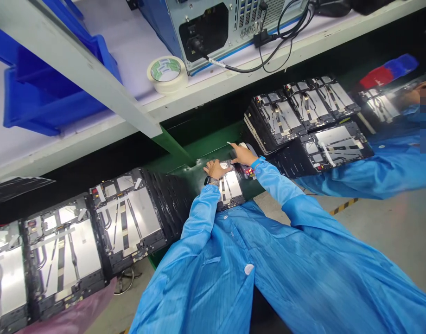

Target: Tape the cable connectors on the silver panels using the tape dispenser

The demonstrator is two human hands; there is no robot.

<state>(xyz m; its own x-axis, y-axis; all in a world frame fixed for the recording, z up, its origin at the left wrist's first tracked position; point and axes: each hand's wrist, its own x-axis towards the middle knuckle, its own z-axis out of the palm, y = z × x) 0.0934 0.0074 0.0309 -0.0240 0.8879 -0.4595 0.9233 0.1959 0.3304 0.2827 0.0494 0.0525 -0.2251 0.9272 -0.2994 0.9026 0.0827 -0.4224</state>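
A worker in a blue smock (226, 250) stays close to a green bench (196, 175), between stacks of dark-framed device panels (129, 218) at 8 o'clock and further stacks (277, 121) at 2 o'clock, where a co-worker's sleeve (355, 174) reaches past. Which stacks are finished and which wait, the scene does not say. One panel (233, 185) lies near its centre, just ahead of the smock, and appears only partway through its handling, with both hands at its far end. The left hand (214, 170) rests there, fingers loosely spread, clasping nothing visible; the right hand (243, 154), toward 1 o'clock, has thumb and forefinger parted, and whether they pinch the tiny pale sliver (228, 143) cannot be told.
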